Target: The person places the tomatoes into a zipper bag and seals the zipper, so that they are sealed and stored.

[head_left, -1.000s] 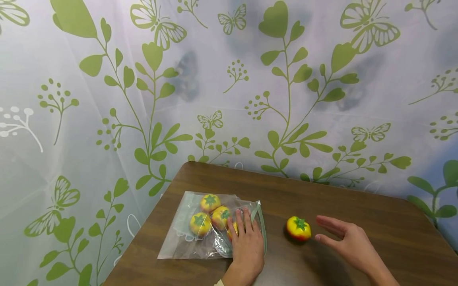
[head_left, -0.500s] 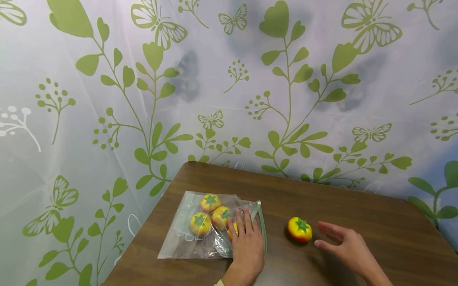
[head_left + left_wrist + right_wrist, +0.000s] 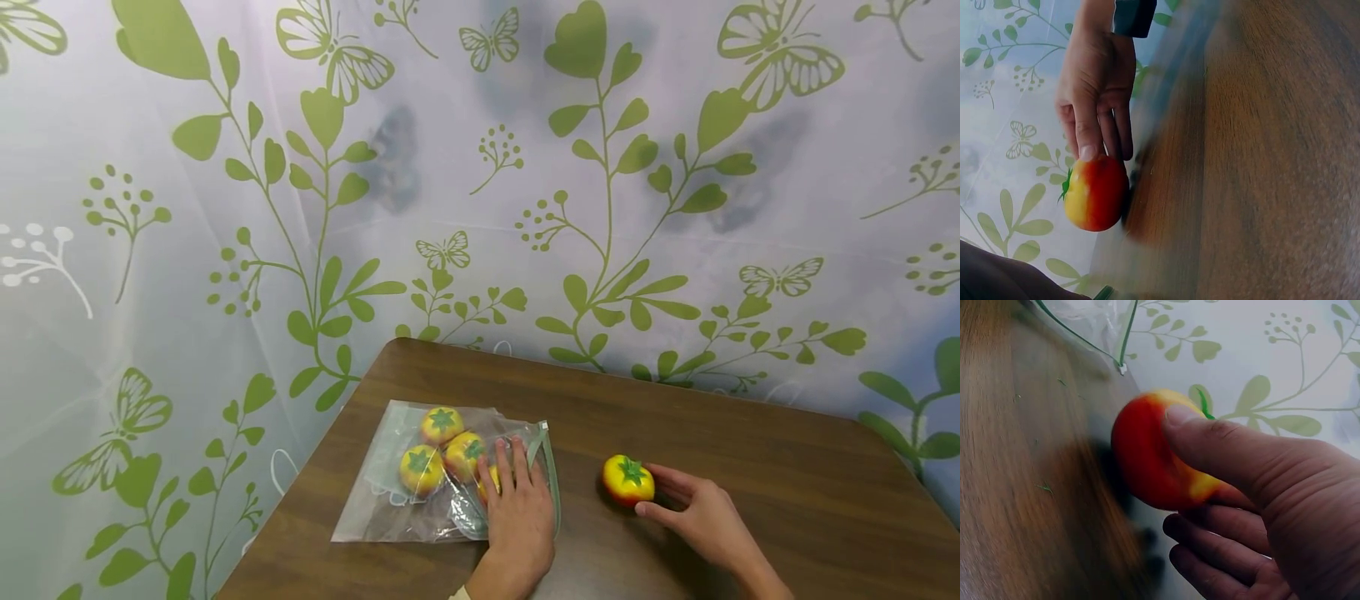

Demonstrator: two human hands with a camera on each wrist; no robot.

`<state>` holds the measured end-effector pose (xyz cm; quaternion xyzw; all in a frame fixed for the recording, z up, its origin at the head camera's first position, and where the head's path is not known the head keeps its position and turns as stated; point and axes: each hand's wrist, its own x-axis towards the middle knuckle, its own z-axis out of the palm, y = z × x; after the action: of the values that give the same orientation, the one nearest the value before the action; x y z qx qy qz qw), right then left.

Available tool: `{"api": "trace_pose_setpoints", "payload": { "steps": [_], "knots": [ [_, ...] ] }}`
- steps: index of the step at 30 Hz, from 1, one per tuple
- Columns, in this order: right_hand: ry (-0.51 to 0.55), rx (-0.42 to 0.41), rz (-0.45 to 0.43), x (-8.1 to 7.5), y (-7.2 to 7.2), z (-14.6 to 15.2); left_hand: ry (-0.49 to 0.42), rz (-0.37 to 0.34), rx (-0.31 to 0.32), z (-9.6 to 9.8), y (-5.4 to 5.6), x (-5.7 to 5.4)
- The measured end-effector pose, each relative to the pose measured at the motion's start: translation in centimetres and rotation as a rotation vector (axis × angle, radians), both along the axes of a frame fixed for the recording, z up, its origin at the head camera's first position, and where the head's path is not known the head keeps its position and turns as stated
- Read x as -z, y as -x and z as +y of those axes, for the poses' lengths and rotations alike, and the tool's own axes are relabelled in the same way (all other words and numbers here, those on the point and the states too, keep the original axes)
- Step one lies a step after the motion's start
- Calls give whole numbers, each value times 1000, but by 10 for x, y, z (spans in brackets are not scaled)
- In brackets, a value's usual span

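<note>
A yellow-and-red toy tomato (image 3: 628,481) with a green leafy top sits on the brown table, right of a clear zip bag (image 3: 375,517). My right hand (image 3: 701,517) has come to its right side, and in the right wrist view the thumb (image 3: 1185,422) presses on the tomato (image 3: 1147,453) while fingers reach behind it. The left wrist view shows the same tomato (image 3: 1094,194) below the right hand's (image 3: 1094,81) fingertips. My left hand (image 3: 519,517) rests spread on the bag's green-edged mouth, partly covering one of several similar tomatoes (image 3: 441,425) inside.
The brown table (image 3: 600,400) ends at a back edge against a hanging cloth (image 3: 480,167) printed with green leaves and butterflies. A white slider (image 3: 543,426) sits at the bag's upper right corner.
My right hand has moved left from beside the loose tomato until its thumb and fingers meet it. The left hand and the bag have stayed in place.
</note>
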<state>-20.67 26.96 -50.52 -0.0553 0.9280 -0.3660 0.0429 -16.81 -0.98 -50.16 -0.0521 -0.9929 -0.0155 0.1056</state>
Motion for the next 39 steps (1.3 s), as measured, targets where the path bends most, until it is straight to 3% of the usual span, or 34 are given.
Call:
{"api": "trace_pose_setpoints", "payload": {
  "steps": [11,21,31,39],
  "knots": [
    [20,17,-26,4,4,-5,-19,9,1,0,0,2],
    [18,7,-25,-9,-3,-5,-10,-14,0,-1,-2,1],
    [65,-75,10,-24,-7,-19,-3,-24,-3,-3,-4,0],
    [105,-136,54,-26,-5,-40,-9,-22,-5,-3,-5,-2]
  ]
}}
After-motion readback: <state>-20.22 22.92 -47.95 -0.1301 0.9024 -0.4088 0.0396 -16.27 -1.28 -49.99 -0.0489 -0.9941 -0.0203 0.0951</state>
